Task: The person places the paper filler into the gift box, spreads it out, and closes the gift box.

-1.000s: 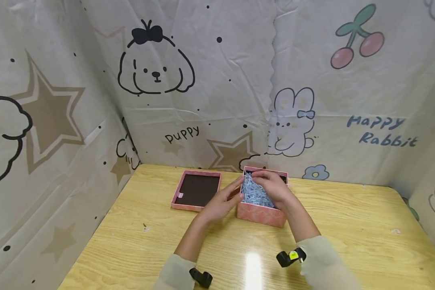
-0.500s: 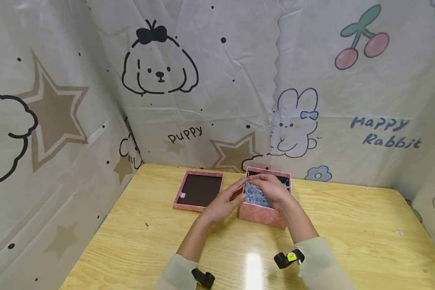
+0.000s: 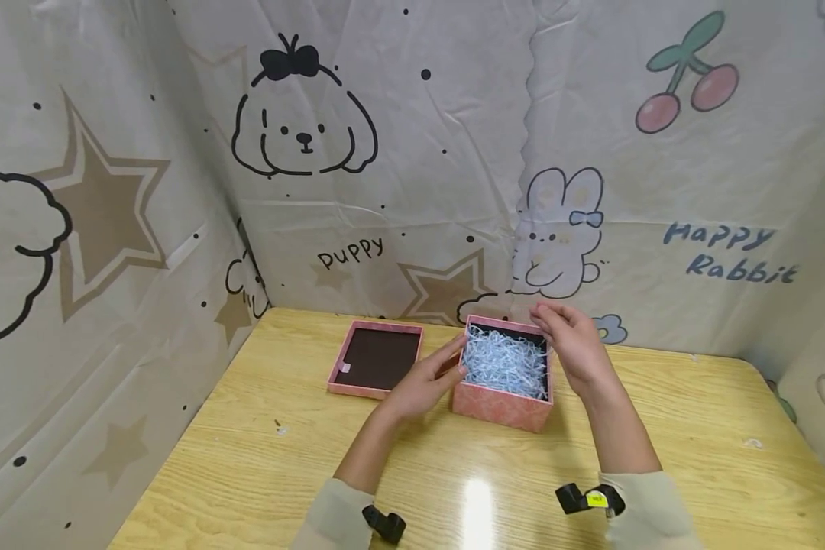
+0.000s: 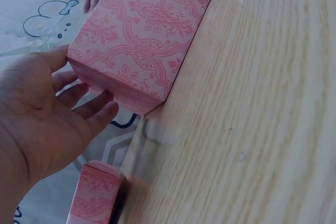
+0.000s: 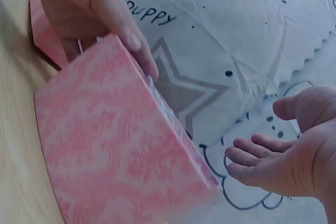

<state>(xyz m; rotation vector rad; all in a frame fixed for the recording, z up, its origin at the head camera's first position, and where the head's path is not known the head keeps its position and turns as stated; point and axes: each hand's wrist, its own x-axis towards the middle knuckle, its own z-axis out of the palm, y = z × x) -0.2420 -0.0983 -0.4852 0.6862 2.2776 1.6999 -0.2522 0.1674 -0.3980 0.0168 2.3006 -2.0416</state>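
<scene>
Pink box (image 3: 502,393) on tabletop (image 3: 660,428), lid (image 3: 374,359) at its 9 o'clock. Left hand (image 3: 422,382) flat against left wall, right hand (image 3: 574,344) relaxed, hovering at 2 o'clock, empty. Paper shreds (image 3: 503,360) loose, spill easily. Likely light, stiff card: grip opposite side walls.

Right hand (image 3: 574,344) is no longer lying over the pale blue shredded paper filling (image 3: 502,363); it is now sitting off to the right of the pink patterned cardboard box (image 3: 500,405), beside the far right corner, fingers relaxed and spread, holding nothing. The shredded filling is now showing uncovered across the whole box opening, where the hand was hiding most of it a second ago. The right forearm is angling further right, and its wrist-worn device (image 3: 587,499) is sitting further right and lower in the head view.
</scene>
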